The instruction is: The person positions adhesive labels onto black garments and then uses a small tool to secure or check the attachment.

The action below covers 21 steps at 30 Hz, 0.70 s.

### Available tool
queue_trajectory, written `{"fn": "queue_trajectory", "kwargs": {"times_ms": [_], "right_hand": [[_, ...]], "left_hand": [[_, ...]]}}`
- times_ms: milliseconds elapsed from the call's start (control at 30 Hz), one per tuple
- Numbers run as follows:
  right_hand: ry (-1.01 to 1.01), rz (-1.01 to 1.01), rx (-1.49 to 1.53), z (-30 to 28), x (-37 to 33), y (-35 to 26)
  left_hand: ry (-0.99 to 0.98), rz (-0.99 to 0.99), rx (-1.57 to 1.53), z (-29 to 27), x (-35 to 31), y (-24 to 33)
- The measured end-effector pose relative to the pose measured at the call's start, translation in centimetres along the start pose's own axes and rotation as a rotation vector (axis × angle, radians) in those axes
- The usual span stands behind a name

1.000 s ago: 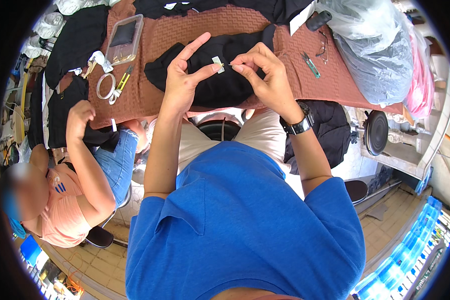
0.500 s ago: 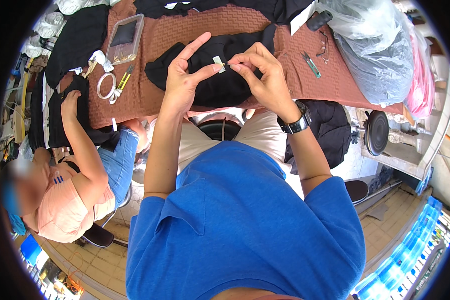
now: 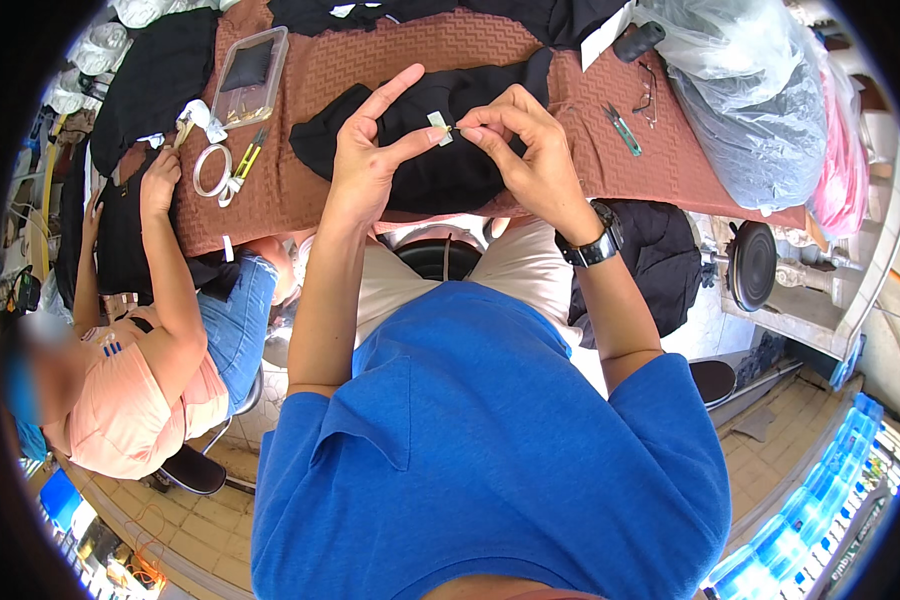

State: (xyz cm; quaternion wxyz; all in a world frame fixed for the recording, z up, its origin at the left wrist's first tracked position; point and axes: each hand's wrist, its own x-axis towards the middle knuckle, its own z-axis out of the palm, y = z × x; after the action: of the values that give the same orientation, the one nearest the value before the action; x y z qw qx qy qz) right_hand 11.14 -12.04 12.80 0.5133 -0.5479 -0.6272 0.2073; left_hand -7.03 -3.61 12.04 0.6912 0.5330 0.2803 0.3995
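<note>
A folded black garment (image 3: 440, 185) lies on the brown cloth in front of me. Above it, my left hand (image 3: 370, 150) presses its thumb on a small pale tag (image 3: 438, 122) while its index finger points up and away. My right hand (image 3: 518, 138) meets it from the right, thumb and index finger pinched together. Between the two hands shows a tiny gold-coloured and dark piece, too small to name. Whatever lies within the right fingertips is hidden.
Thread snips (image 3: 622, 130) and glasses (image 3: 652, 95) lie to the right, beside large filled plastic bags (image 3: 750, 110). A clear box (image 3: 260, 105), yellow snips (image 3: 250, 158) and a white ring (image 3: 211, 170) lie left. A co-worker (image 3: 150, 370) sits at the left, handling black cloth.
Both my hands stay almost still, with the tag shifted very slightly. The co-worker's nearer hand has moved up and right toward a white item on the cloth; their other hand has come forward.
</note>
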Motion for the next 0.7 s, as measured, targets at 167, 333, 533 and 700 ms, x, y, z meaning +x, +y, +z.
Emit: {"fn": "queue_trajectory", "kwargs": {"times_ms": [167, 333, 533, 700], "right_hand": [[-0.001, 0.019, 0.005, 0.1, 0.0, 0.1], [0.003, 0.045, 0.052, 0.1, 0.0, 0.6], [0.011, 0.032, 0.098, 0.2, 0.1, 1.3], [-0.036, 0.094, 0.093, -0.1, 0.0, 1.1]], "left_hand": [[0.002, 0.008, 0.014, -0.1, 0.1, -0.2], [-0.007, -0.019, 0.007, -0.1, 0.1, -0.2], [-0.009, -0.009, 0.013, -0.2, 0.2, -0.4], [-0.01, 0.0, 0.017, -0.2, 0.3, -0.5]]}}
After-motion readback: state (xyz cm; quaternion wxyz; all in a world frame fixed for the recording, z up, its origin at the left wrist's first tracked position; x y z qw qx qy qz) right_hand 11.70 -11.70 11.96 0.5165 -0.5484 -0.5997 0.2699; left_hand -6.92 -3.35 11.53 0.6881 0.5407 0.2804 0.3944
